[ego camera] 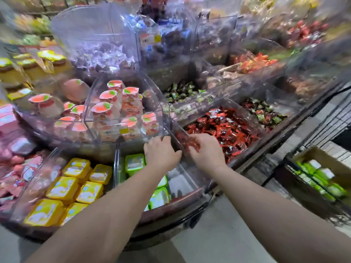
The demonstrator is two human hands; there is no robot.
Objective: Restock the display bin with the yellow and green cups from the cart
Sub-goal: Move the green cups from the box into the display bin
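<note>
A clear display bin [182, 179] at the near centre holds several green cups [134, 163], with bare floor showing on its right side. Left of it, another bin is packed with yellow cups [62, 187]. My left hand [161, 151] hovers over the back of the green-cup bin, fingers curled downward. My right hand [206, 149] reaches over the clear divider wall at the bin's far right corner, fingers bent. Motion blur hides whether either hand holds anything. More green cups [322, 179] lie in a cardboard box inside the wire cart at the right.
Behind the hands is a bin of red-wrapped candy [226, 128]. A raised clear bin of peach-lidded cups [121, 107] stands to the upper left. Pink packets [11, 149] fill the far left. The wire cart [326, 128] stands to the right across a strip of grey floor.
</note>
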